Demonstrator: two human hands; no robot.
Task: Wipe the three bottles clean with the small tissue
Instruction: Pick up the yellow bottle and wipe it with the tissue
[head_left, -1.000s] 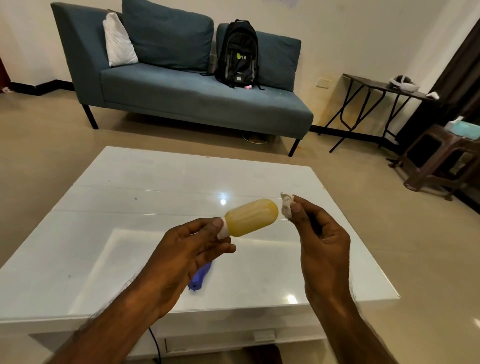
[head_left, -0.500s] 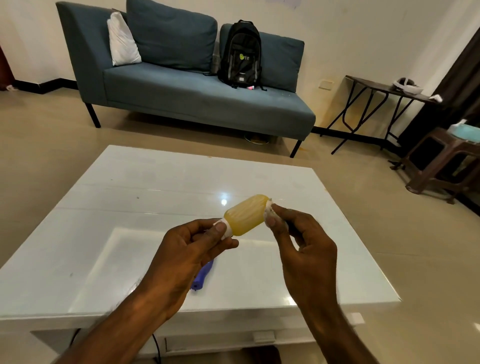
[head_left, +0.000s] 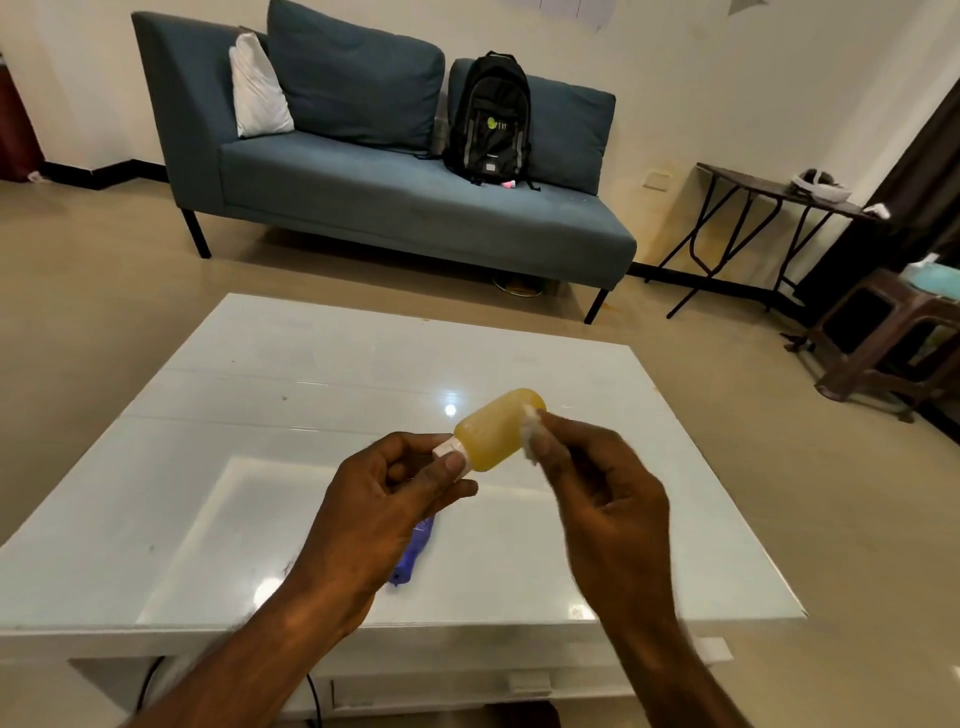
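The left hand (head_left: 395, 499) pinches the white cap (head_left: 451, 450) of a small yellow translucent plastic bottle (head_left: 493, 431) between its thumb and curled fingers, holding the bottle in the air above the near half of a glossy white low table (head_left: 260, 467); the bottle is tilted, cap end low and to the left, rounded base higher and to the right. The right hand (head_left: 608, 499), slightly blurred, pinches a small white tissue wad (head_left: 530, 436) between thumb and fingertips and presses it against the right side of the bottle, near the base; both hands are thus clamped on something and sit close together, linked by the bottle.

Under the left hand a purple plastic bottle (head_left: 413, 556) lies on its side on the table top, partly hidden by that hand.

Far across the floor a blue-grey fabric sofa (head_left: 415, 208) stands against the wall; a white cushion (head_left: 257, 93) leans at its left end; a black backpack (head_left: 488, 119) stands upright on the seat, toward the right. At the far right stands a dark folding side table (head_left: 769, 189); nearer than it, a brown stool (head_left: 883, 332).
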